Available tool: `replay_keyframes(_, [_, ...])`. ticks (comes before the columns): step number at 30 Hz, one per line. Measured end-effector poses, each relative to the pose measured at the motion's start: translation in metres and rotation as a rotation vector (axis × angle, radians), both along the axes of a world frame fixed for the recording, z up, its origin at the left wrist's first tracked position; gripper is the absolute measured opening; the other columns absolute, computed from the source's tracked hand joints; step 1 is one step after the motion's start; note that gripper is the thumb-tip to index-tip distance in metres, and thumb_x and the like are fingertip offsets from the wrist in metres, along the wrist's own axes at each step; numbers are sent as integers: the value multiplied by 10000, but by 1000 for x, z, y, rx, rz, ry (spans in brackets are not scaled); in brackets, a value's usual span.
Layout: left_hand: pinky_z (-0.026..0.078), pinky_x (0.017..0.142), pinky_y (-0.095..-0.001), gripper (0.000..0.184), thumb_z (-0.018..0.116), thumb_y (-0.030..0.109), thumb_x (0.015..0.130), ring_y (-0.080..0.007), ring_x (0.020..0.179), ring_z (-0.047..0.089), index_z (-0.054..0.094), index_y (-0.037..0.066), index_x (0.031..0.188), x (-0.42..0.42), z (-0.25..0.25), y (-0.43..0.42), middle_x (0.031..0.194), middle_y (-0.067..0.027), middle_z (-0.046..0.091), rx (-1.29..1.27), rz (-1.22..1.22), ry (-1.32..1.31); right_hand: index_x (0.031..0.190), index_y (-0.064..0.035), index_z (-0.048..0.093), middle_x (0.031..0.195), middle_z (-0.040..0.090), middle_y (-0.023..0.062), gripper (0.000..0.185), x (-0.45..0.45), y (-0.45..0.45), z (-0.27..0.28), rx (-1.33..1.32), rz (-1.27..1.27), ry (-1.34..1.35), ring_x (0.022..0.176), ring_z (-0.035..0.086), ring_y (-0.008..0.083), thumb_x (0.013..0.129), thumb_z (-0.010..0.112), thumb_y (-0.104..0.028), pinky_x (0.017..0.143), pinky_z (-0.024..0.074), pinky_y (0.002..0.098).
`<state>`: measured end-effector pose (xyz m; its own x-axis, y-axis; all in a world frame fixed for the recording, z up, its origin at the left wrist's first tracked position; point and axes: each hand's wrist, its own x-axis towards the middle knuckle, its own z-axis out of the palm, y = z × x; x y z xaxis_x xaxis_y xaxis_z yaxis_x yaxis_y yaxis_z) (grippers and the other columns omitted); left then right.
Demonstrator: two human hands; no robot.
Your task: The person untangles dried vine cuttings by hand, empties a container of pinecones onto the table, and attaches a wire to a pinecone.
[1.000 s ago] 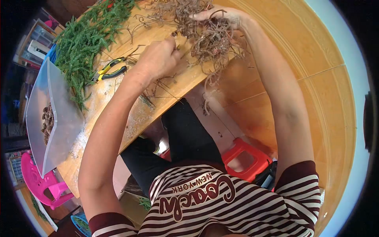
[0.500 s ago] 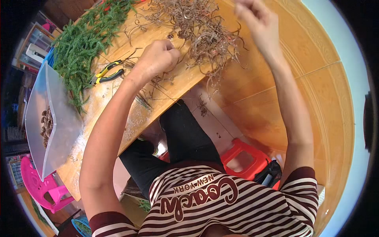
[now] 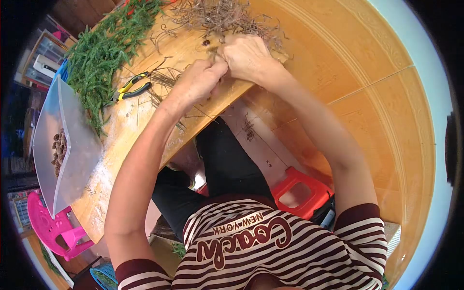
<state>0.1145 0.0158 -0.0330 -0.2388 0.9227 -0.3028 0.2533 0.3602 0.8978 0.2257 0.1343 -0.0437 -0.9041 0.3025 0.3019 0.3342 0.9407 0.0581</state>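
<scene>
Over the wooden table, my left hand (image 3: pixel 200 81) is closed, its fingers pinched and pointing to the right. My right hand (image 3: pixel 246 55) is closed too and meets it at the fingertips. Whatever they grip is hidden between the fingers. Just beyond them lies a tangled heap of brown dried twigs (image 3: pixel 217 17), with a small dark cone (image 3: pixel 206 42) near its edge. Thin brown stems (image 3: pixel 166 77) are spread beside my left hand. Left of those, pliers with yellow and black handles (image 3: pixel 133 87) rest on the table.
Green artificial pine sprigs (image 3: pixel 99 63) pile up at the far left. A translucent plastic bin (image 3: pixel 79 159) holding brown pine cones (image 3: pixel 59 152) stands on the table's left. Below are a red stool (image 3: pixel 309 198) and a pink chair (image 3: pixel 48 227). A wooden panelled surface (image 3: pixel 367 111) lies to the right.
My right hand has come down and left from beyond the heap to meet my left hand. My left hand has shifted slightly right and nearer, and part of the twig tangle no longer shows.
</scene>
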Motion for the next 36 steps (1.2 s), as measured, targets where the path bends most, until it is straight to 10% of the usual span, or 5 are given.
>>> replay_keyframes(11, [280, 418, -262, 392, 441, 398, 928, -90, 449, 380, 551, 36, 827, 31, -18, -8, 596, -11, 474, 27, 97, -103, 724, -80, 694, 766, 684, 156, 184, -17, 15, -19, 57, -117, -85, 745, 680, 326, 748, 587, -228, 633, 542, 429])
replay_keyframes(14, [456, 631, -406, 494, 438, 385, 883, -254, 603, 585, 553, -54, 687, 51, -32, -14, 595, -167, 548, 313, -88, 164, 741, -87, 689, 761, 681, 158, 160, -19, 27, -24, 18, -247, -49, 740, 678, 329, 747, 588, -210, 620, 541, 441])
replay_keyframes(24, [322, 484, -187, 238, 555, 259, 896, -16, 552, 408, 658, 47, 933, -1, 44, -39, 721, -11, 568, 560, 342, 180, 777, -23, 630, 656, 608, 191, 255, 7, 43, 3, -333, -148, 97, 674, 620, 377, 824, 551, -261, 632, 487, 461])
replay_keyframes(33, [480, 668, -336, 333, 565, 298, 870, -251, 639, 571, 658, -9, 961, -60, 7, 53, 758, -144, 655, 377, -147, 736, 808, -12, 554, 791, 577, 164, 132, 31, 49, -14, -334, 156, 166, 784, 578, 353, 810, 593, -138, 700, 459, 446])
replay_keyframes(36, [426, 553, -291, 321, 583, 331, 892, -150, 597, 524, 653, 19, 916, -41, 8, 76, 691, -40, 578, 245, -161, 674, 808, -18, 529, 827, 547, 148, 121, 42, 44, -11, -322, 188, 155, 818, 558, 344, 801, 600, -115, 714, 451, 436])
